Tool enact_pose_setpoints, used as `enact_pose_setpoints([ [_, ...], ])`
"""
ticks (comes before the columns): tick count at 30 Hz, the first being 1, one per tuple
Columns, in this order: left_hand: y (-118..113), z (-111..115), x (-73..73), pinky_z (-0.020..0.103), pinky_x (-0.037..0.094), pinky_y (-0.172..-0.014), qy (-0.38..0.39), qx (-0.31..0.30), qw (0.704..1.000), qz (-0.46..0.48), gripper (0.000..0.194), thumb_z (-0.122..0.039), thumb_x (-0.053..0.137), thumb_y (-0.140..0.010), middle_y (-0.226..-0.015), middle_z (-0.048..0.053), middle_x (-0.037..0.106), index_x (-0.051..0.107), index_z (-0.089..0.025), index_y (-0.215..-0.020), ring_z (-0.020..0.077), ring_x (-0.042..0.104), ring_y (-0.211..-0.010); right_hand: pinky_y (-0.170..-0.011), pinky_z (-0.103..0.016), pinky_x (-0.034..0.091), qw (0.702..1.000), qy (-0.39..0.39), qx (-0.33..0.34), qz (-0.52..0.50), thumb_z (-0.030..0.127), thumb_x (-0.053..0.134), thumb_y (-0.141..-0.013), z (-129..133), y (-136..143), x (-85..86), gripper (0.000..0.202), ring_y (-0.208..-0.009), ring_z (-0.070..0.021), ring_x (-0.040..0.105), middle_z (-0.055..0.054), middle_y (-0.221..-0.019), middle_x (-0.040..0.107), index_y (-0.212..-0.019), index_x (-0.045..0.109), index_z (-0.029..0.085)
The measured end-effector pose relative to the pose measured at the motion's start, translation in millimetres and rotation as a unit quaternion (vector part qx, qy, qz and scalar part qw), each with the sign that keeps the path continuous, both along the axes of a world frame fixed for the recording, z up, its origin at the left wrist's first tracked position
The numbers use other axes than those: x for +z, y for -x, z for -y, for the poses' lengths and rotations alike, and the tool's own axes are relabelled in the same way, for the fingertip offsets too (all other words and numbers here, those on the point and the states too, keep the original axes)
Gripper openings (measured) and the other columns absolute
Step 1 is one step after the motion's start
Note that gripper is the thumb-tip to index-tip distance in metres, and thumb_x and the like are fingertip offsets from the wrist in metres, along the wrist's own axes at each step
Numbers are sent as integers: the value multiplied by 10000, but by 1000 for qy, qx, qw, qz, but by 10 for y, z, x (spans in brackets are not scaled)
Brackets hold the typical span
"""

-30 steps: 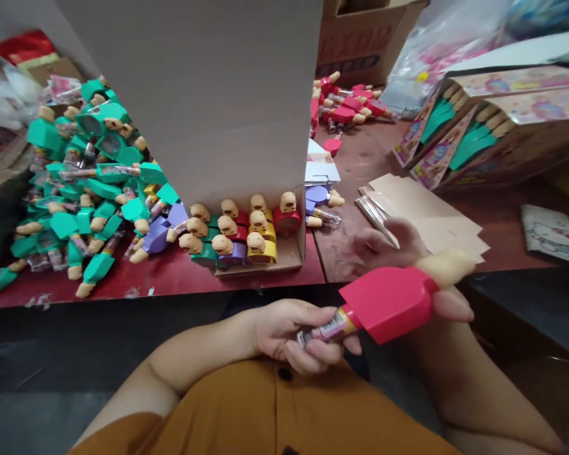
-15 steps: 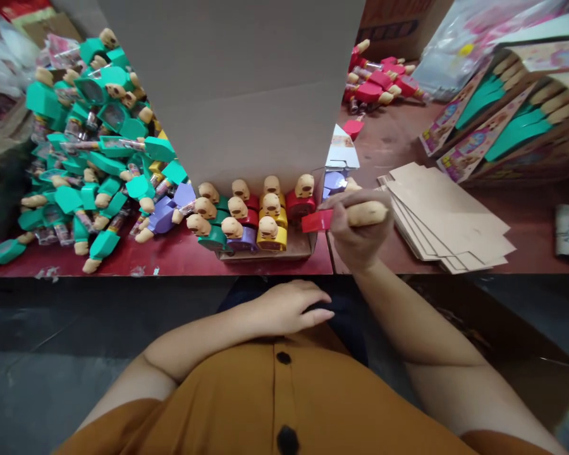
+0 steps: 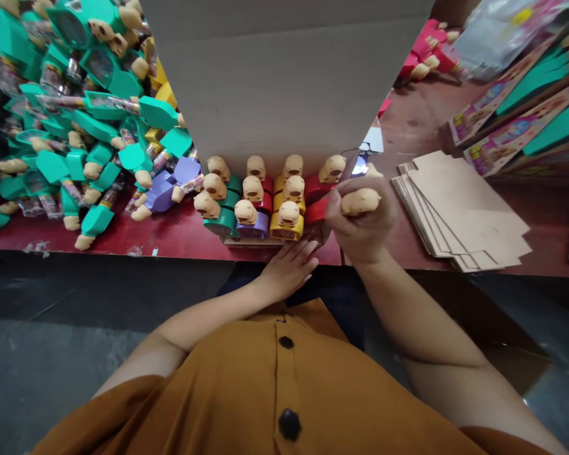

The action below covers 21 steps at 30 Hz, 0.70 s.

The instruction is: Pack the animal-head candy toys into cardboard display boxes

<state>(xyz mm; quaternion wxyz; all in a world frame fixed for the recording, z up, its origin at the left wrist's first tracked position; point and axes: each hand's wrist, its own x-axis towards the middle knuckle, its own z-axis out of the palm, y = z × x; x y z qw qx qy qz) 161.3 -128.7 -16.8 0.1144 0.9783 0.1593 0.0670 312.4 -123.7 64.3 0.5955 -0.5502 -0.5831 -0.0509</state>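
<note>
My right hand [image 3: 363,221] is closed around a red toy with a tan animal head [image 3: 360,201], at the right front corner of a cardboard box. Its red part [image 3: 317,211] reaches in over the box's front right spot. Inside the box stand rows of similar toys: green ones [image 3: 220,221] on the left, a purple one [image 3: 252,225], yellow ones [image 3: 287,224], and another red toy [image 3: 330,170] behind the held one. Fingers extended, my left hand [image 3: 290,268] rests against the box's low front edge [image 3: 260,242], holding nothing.
The box's tall grey-brown flap [image 3: 284,88] rises behind the toys. A heap of green toys [image 3: 76,151] lies left, with purple ones [image 3: 164,189] beside it. Flat cardboard pieces [image 3: 469,208] are stacked right, below filled display boxes [image 3: 516,126]. Red toys [image 3: 429,50] lie behind.
My left hand has risen from my lap to the box's front edge. My right hand has brought the red toy more upright and closer to its spot in the box. The view has shifted.
</note>
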Motion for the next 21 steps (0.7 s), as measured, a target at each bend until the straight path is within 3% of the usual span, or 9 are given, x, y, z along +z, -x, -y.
enact_pose_setpoints([
  [4,-1,-22,1,450,299,-1122,3,-8,1000,-14,309,-213,427,-924,-1480,163,344,523,-129,-1205,269,287,-1395,-634,-321,474,999,22,-16,46,239,554,-822,-85,-51,5,103,-626,-133,536,34,-694,535,-781,460,248],
  [8,4,-65,-61,408,302,-1121,8,-17,1000,-9,331,-231,376,-948,-1471,147,368,501,-137,-1240,232,314,-1385,-673,-351,467,992,19,-41,120,278,533,-850,-140,-22,-215,110,-703,-162,516,9,-764,494,-864,428,249],
  [11,28,-81,-124,393,296,-1120,-12,-27,999,24,354,-223,330,-961,-1450,147,402,480,-137,-1269,221,320,-1382,-769,-410,461,987,-23,-73,142,316,582,-829,-114,-16,-291,296,-867,-210,503,-44,-925,485,-1059,410,245],
  [14,48,-92,-192,384,323,-1096,-49,-32,997,43,358,-210,363,-947,-1429,156,427,469,-133,-1280,231,334,-1373,-857,-424,437,979,-54,-86,176,299,647,-790,-86,-42,-207,494,-1006,-236,465,-86,-1050,464,-1199,381,224],
  [18,35,-117,-305,352,415,-985,-113,-27,991,72,320,-225,439,-922,-1283,112,573,520,-180,-1228,217,474,-1258,-775,-345,450,960,-80,-71,258,99,573,-791,-125,-26,-134,302,-872,-175,463,-47,-942,480,-1046,469,223],
  [21,6,-112,-344,333,431,-929,-150,-8,984,93,263,-270,481,-912,-1149,71,643,573,-218,-1153,200,556,-1130,-725,-330,458,960,-86,-101,246,79,523,-795,-148,48,-170,239,-841,-163,452,-39,-934,469,-969,472,236],
])
